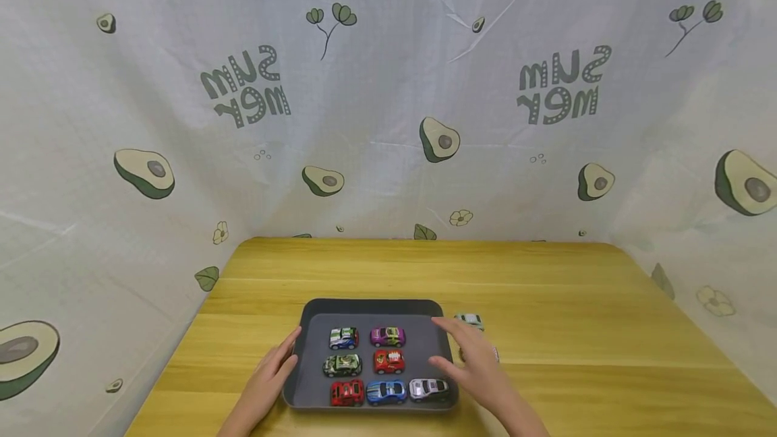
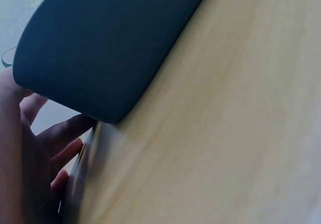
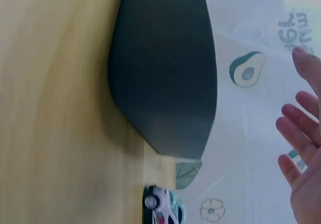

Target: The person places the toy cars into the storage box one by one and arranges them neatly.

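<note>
A dark grey tray [image 1: 312,383] holds several toy cars, among them a purple car [image 1: 388,336], a green camouflage car [image 1: 342,365], a blue car [image 1: 386,392] and a silver car [image 1: 429,389]. My left hand [image 1: 267,380] is at the tray's left side, thumb by the rim and fingers loosely extended; in the left wrist view the tray wall [image 2: 100,48] partly hides it. Over the tray's right rim, my right hand [image 1: 476,363] has its fingers spread and holds nothing. The right wrist view shows those fingers [image 3: 301,128] apart from the tray wall [image 3: 163,68].
Right of the tray, a pale green toy car [image 1: 470,320] sits on the wooden table [image 1: 577,329]. Another car [image 1: 496,354] is mostly hidden behind my right hand. A printed curtain [image 1: 376,86] encloses the table's back and sides.
</note>
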Available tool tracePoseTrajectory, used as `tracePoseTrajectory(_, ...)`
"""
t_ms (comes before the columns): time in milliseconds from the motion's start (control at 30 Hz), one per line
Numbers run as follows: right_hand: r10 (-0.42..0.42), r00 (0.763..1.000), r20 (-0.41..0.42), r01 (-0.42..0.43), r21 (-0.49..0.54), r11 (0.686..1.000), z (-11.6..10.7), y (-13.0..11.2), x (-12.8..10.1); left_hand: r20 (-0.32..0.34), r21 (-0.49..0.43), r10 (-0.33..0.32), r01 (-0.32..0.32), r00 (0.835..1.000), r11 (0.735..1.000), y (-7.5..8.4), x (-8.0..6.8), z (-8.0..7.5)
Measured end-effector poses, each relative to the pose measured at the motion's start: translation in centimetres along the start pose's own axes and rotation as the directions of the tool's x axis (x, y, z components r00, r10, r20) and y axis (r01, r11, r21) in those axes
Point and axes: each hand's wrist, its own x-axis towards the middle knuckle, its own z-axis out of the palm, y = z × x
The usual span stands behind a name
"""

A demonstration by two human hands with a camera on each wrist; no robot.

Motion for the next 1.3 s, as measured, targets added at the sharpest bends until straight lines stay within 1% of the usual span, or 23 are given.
tracePoseTrajectory(100,-0.001,0.999,-0.04,0.001,0.002,1.0,-0.3,0.7,0.0,0.005,-0.004,-0.005,0.005,1.0,1.0,0.1,0.0,0.0)
tracePoseTrajectory(300,0.034,0.997,-0.076,-0.031,0.03,0.999,-1.0,2.1,-0.5,0.016,-0.005,-0.012,0.013,1.0,1.0,0.2,0.0,-0.1)
tracePoseTrajectory(367,0.054,0.995,-0.086,-0.052,0.026,0.998,-1.2,2.7,-0.7,0.022,-0.003,-0.028,0.028,0.999,1.0,0.2,0.0,-0.1)
tracePoseTrajectory(533,0.135,0.988,-0.077,-0.133,0.035,0.991,-1.7,4.3,-1.5,0.034,-0.013,-0.063,0.064,0.997,0.998,0.0,-0.1,-0.1)
tracePoseTrajectory(600,0.156,0.985,-0.07,-0.153,0.039,0.987,-1.8,4.9,-1.7,0.034,-0.015,-0.062,0.063,0.997,0.998,-0.1,-0.2,0.0)
tracePoseTrajectory(667,0.16,0.985,-0.068,-0.159,0.025,0.987,-1.9,5.5,-2.0,0.03,-0.013,-0.058,0.059,0.998,0.998,-0.1,-0.1,0.0)
tracePoseTrajectory(833,0.141,0.988,-0.069,-0.142,-0.016,0.99,-1.7,6.7,-2.3,0.025,-0.008,-0.053,0.053,0.998,0.999,0.0,0.0,0.0)
tracePoseTrajectory(900,0.149,0.987,-0.053,-0.15,-0.01,0.989,-1.6,7.0,-2.4,0.025,-0.005,-0.053,0.053,0.998,0.999,0.0,0.0,0.0)
tracePoseTrajectory(967,0.191,0.982,-0.011,-0.191,0.01,0.982,-1.6,7.2,-2.4,0.025,-0.009,-0.053,0.053,0.998,0.999,0.0,0.0,0.0)
tracePoseTrajectory(1033,0.247,0.968,0.044,-0.249,0.039,0.968,-1.5,7.4,-2.6,0.026,-0.011,-0.055,0.056,0.998,0.998,-0.1,0.0,0.0)
tracePoseTrajectory(1133,0.316,0.941,0.119,-0.324,0.061,0.944,-1.3,7.6,-2.8,0.028,-0.013,-0.058,0.058,0.998,0.998,-0.2,0.0,0.1)
tracePoseTrajectory(1300,0.348,0.918,0.19,-0.362,0.043,0.931,-0.8,7.8,-3.1,0.027,-0.011,-0.056,0.056,0.998,0.998,-0.2,0.0,0.1)
